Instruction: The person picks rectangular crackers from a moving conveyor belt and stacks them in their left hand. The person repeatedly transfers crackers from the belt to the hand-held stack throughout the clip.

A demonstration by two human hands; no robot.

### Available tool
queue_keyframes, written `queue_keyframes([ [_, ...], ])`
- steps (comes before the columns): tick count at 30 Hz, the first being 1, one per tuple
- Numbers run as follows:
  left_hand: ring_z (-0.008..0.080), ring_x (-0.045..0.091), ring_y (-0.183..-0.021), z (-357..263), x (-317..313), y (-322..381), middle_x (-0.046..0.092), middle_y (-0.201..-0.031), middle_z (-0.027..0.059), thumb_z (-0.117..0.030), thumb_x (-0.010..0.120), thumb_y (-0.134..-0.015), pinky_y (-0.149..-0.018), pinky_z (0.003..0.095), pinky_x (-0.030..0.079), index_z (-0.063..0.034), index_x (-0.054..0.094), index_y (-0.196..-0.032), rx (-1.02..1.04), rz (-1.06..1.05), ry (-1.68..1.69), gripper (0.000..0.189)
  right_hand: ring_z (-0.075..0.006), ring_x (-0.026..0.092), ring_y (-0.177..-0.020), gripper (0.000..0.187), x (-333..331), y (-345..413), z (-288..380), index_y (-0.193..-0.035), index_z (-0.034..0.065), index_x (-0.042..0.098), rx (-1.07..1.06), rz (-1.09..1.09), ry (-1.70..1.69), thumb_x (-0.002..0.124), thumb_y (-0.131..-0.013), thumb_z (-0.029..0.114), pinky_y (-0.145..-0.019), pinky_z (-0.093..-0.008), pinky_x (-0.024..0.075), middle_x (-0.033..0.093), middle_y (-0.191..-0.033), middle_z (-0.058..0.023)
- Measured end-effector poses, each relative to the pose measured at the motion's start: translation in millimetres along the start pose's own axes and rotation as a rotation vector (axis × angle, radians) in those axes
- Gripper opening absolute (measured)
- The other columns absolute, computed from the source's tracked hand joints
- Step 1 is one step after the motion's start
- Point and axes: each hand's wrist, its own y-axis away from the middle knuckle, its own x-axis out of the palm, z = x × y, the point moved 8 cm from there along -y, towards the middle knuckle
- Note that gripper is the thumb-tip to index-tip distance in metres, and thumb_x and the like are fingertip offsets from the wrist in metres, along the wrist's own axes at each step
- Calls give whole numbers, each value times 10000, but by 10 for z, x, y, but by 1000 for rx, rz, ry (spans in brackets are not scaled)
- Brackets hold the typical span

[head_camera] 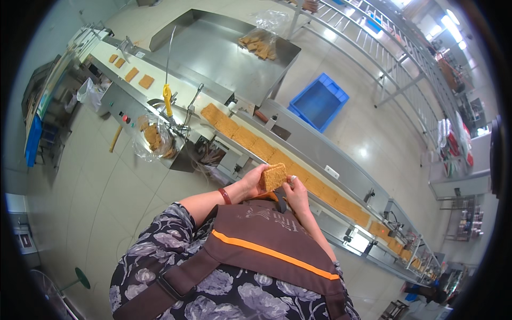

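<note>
In my left hand [253, 180] I hold a golden-brown square noodle-like cake [275, 177] upright on edge. It looks like more than one piece pressed together. My right hand [296, 195] is at the cake's right edge with fingers bent. Whether those fingers grip the cake I cannot tell. Something white sits on one of its fingers. Just beyond my hands a row of similar cakes [262, 149] lies end to end on the conveyor belt [340, 182]. A brown apron [256, 228] with an orange stripe covers my front.
A steel tray table [224, 52] bears a clear bag of broken pieces [258, 46]. Another bag of pieces [154, 138] is beside the belt, near a yellow-wrapped rod [167, 100]. A blue crate [320, 102] stands on the floor beyond. Metal racks [380, 52] stand farther back.
</note>
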Motion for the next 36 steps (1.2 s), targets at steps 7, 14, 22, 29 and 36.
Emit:
queue_keyframes([
  [7,171,623,-998,31,-67,-59,650,-1116,46,-366,401,-972,-843,331,503,-111,582,-1206,-19,-11,-62,390,-222,677,-777,298,-16,63,14,-1127,-3,601,13,-34,-30,630,-874,150,-708,-330,530,668,-980,-147],
  [14,185,616,-1036,42,-98,-89,641,-1152,60,-323,402,-980,-884,346,500,-85,572,-1220,3,76,-33,379,-216,685,-838,299,20,86,2,-1123,-13,604,21,-28,-17,628,-879,159,-742,-321,529,682,-988,-143],
  [22,205,606,-1064,-52,-29,54,624,-1167,87,-301,359,-997,-927,355,489,-53,547,-1232,13,111,-11,390,-215,679,-834,301,85,79,47,-1124,-9,604,4,-32,-46,631,-881,168,-743,-316,526,677,-1004,-142],
  [29,200,607,-1056,-74,-81,73,626,-1162,72,-321,340,-1003,-913,354,494,-77,530,-1254,-14,58,-44,399,-227,678,-817,285,114,56,11,-1099,-6,609,17,-39,-30,637,-870,161,-727,-326,533,670,-1000,-152],
  [36,210,611,-1032,-104,-138,24,628,-1118,75,-357,400,-978,-879,375,506,-78,546,-1205,5,40,16,388,-192,668,-785,293,106,28,74,-1115,-5,606,1,-31,-27,639,-877,165,-724,-307,525,672,-991,-131],
])
